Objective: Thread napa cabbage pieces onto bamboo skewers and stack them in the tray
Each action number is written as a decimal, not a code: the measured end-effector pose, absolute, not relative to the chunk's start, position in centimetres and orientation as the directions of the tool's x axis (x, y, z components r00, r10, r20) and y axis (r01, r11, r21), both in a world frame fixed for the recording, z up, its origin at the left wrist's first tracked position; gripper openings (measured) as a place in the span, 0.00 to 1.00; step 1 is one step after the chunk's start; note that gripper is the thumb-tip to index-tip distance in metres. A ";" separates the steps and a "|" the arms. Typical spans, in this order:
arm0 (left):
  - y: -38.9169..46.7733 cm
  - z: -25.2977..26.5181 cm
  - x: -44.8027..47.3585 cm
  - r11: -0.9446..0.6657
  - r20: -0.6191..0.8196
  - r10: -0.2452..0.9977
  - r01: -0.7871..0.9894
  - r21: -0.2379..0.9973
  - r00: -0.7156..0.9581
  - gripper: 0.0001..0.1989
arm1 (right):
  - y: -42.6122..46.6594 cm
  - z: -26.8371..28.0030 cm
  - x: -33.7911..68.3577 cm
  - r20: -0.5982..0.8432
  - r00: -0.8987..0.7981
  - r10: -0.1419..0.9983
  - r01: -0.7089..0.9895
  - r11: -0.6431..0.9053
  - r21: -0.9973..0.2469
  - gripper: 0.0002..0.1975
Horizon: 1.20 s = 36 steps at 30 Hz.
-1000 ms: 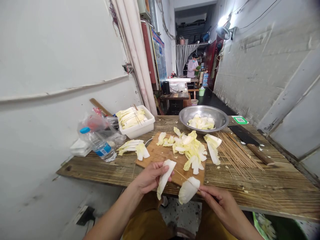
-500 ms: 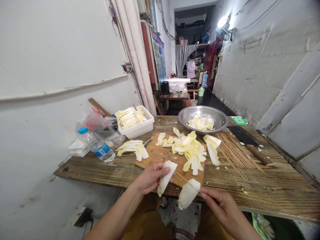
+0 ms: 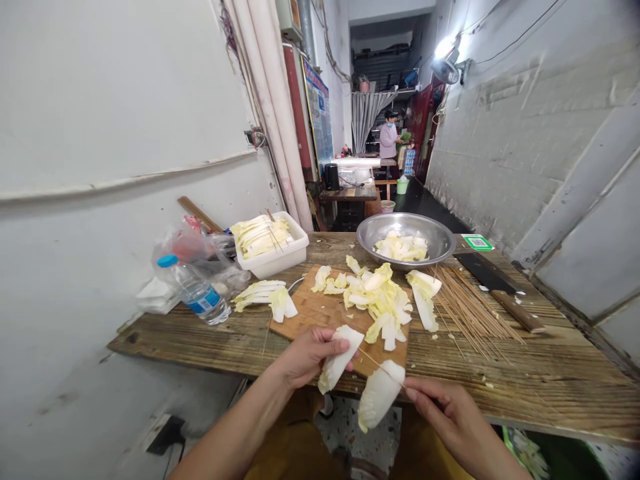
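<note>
I see the left hand (image 3: 311, 355) pinching 1 curved white cabbage piece (image 3: 341, 363), the right hand (image 3: 447, 408) gripping 1 thin tan wooden skewer (image 3: 369, 358) through 1 broad, yellow-tipped white cabbage leaf (image 3: 381, 399).

I'm in what looks like a small eatery's prep area: beyond my chopping board (image 3: 316, 310), a steel bowl (image 3: 443, 238) of cabbage (image 3: 403, 247); right of the board, skewers (image 3: 473, 312), a cleaver (image 3: 486, 273), a QR-code card (image 3: 477, 242).

Single head-worn view from the near side of the wooden table (image 3: 430, 353), close, forward and down.
</note>
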<state>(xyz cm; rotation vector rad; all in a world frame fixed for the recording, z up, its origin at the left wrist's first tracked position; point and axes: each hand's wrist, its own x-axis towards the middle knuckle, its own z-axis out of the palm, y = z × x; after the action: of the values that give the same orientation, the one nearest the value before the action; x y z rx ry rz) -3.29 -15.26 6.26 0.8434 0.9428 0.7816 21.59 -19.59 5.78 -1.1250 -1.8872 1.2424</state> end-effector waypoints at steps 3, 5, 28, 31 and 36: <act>-15.3 6.1 -3.1 0.449 -0.358 0.856 -0.192 0.873 0.372 0.18 | -19.5 5.9 21.6 0.032 -0.460 0.887 0.309 0.193 -0.931 0.17; -15.3 6.1 -3.0 0.447 -0.358 0.858 -0.191 0.874 0.368 0.18 | -19.5 5.9 21.6 0.030 -0.463 0.886 0.301 0.190 -0.934 0.18; -15.8 6.5 -2.6 0.393 -0.322 0.902 -0.240 0.888 0.286 0.17 | -19.1 6.4 21.4 0.036 -0.440 0.897 0.328 0.198 -0.924 0.18; -15.7 6.1 -2.7 0.398 -0.322 0.894 -0.221 0.890 0.310 0.17 | -19.0 6.3 21.3 0.041 -0.425 0.904 0.317 0.191 -0.929 0.17; -15.6 5.6 -2.8 0.405 -0.329 0.890 -0.216 0.889 0.314 0.16 | -18.9 6.1 21.0 0.036 -0.395 0.918 0.332 0.179 -0.926 0.18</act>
<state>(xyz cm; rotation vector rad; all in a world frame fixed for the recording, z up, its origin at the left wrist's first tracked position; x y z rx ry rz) -2.83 -15.61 5.59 0.8511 0.9729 0.8582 21.01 -18.91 6.10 -1.1768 -1.8353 1.2043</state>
